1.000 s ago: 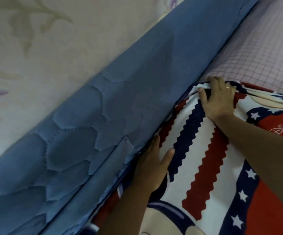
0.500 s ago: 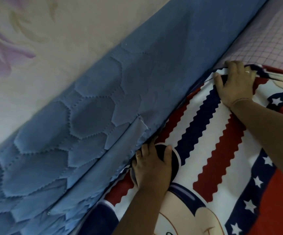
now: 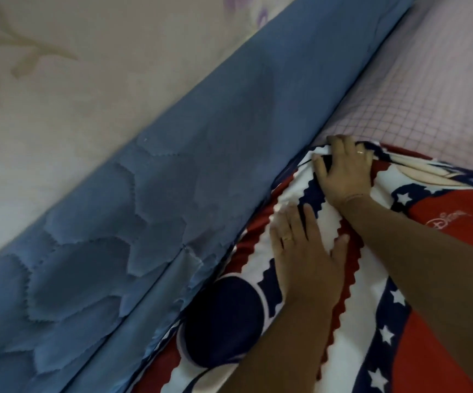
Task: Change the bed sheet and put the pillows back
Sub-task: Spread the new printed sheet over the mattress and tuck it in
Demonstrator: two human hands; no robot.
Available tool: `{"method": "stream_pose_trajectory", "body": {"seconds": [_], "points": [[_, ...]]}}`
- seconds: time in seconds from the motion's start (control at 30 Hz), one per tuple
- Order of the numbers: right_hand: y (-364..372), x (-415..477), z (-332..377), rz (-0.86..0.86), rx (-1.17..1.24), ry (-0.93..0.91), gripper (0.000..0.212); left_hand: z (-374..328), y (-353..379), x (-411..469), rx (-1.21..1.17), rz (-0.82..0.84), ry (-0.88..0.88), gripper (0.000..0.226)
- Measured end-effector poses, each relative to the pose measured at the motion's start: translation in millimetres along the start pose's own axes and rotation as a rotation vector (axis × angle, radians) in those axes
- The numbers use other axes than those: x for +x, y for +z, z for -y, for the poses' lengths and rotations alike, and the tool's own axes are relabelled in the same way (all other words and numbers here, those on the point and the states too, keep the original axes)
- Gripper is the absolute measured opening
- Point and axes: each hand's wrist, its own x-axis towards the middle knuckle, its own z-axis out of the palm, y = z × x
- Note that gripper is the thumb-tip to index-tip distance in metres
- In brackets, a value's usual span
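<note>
Against the blue panel (image 3: 201, 180), right hand (image 3: 343, 168) gripping the sheet (image 3: 357, 350) edge and left hand (image 3: 306, 251) pressing flat, a hard tug may untuck it.

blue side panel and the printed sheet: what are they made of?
The blue side panel: matte woven fabric, apparently padded; quilted stitch lines puff it. The printed sheet: thin, smooth cloth, likely cotton or polyester, fibre uncertain; it bunches in soft folds.

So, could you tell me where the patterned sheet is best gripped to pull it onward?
Probably the bunched far edge of the patterned sheet, where the right hand holds it: cloth gathers into a ridge. Come from above, fingers curling over it; under the left hand it lies flat.
</note>
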Motion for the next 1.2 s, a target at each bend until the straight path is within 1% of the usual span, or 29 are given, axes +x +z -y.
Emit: {"method": "stream_pose_trajectory", "body": {"seconds": [0.07,0.17,0.23,0.33,0.37,0.4,0.47,0.5,0.53,0.57,0.63,0.7,0.73,0.77,0.8,0.83,0.9,1.0,1.07,1.1,1.13,1.2], "points": [[1.0,1.1,-0.6,0.015,0.02,0.02,0.045,-13.2,11.8,20.4,0.049,-0.039,-0.005,0.085],[-6.8,2.9,-0.9,0.022,0.165,0.058,0.049,-14.0,25.0,38.7,0.02,-0.125,-0.028,0.083],[-17.2,3.6,-2.0,0.061,0.368,0.115,0.045,-14.6,27.5,40.2,0.022,-0.171,-0.032,0.08],[-57.1,4.3,-2.1,0.17,0.81,0.291,0.044,-13.2,30.4,38.2,0.043,-0.177,-0.027,0.075],[-75.8,1.6,-8.1,0.152,0.885,0.335,0.043,-11.3,30.4,38.9,0.047,-0.177,-0.025,0.074],[-97.5,-3.8,-18.2,0.115,0.908,0.36,0.042,-9.8,30.0,39.4,0.054,-0.175,-0.024,0.073],[-141.2,-21.2,-53.0,0.07,0.898,0.362,0.042,-8.2,30.1,40.2,0.061,-0.17,-0.013,0.074],[-162.2,-32.8,-74.3,0.091,0.848,0.373,0.048,-9.0,30.1,40.3,0.059,-0.167,-0.006,0.075],[-181.5,-44.0,-95.6,0.13,0.744,0.39,0.057,-9.4,30.3,40.6,0.058,-0.166,-0.001,0.076],[-196.8,-54.3,-119.5,0.188,0.58,0.417,0.067,-10.0,30.5,40.8,0.058,-0.169,0.001,0.076],[-224.1,-73.0,-162.1,0.347,0.22,0.503,0.077,-10.9,31.3,41.2,0.064,-0.176,0.002,0.075],[-244.0,-90.8,-194.8,0.482,-0.064,0.578,0.076,-11.2,31.8,40.4,0.076,-0.187,0.008,0.073],[-251.4,-96.9,-207.5,0.512,-0.157,0.587,0.07,-11.5,31.6,40.3,0.079,-0.194,0.01,0.073],[-257.4,-99.9,-217.7,0.517,-0.216,0.583,0.057,-12.3,32.0,40.4,0.082,-0.2,0.012,0.072],[-262.0,-100.3,-225.6,0.507,-0.245,0.567,0.044,-13.4,32.4,40.3,0.083,-0.205,0.012,0.072],[-264.5,-97.4,-232.2,0.499,-0.252,0.556,0.036,-13.2,32.4,39.9,0.082,-0.211,0.009,0.072],[-271.9,-86.2,-243.9,0.502,-0.224,0.57,0.031,-13.3,32.6,39.8,0.087,-0.222,0.008,0.072],[-287.6,-74.3,-257.2,0.509,-0.077,0.614,0.024,-12.6,33.4,40.6,0.088,-0.234,0.018,0.072],[-300.9,-69.7,-267.0,0.408,-0.035,0.607,0.019,-13.6,33.5,40.8,0.074,-0.245,0.011,0.071],[-308.6,-66.3,-275.3,0.33,0.0,0.612,0.021,-14.1,33.6,40.5,0.067,-0.252,0.006,0.071],[-317.2,-62.0,-278.7,0.249,0.059,0.634,0.03,-14.8,33.4,40.3,0.061,-0.257,0.003,0.071],[-331.1,-51.8,-289.6,0.131,0.174,0.678,0.066,-16.1,33.4,40.3,0.053,-0.266,0.004,0.071]]}}
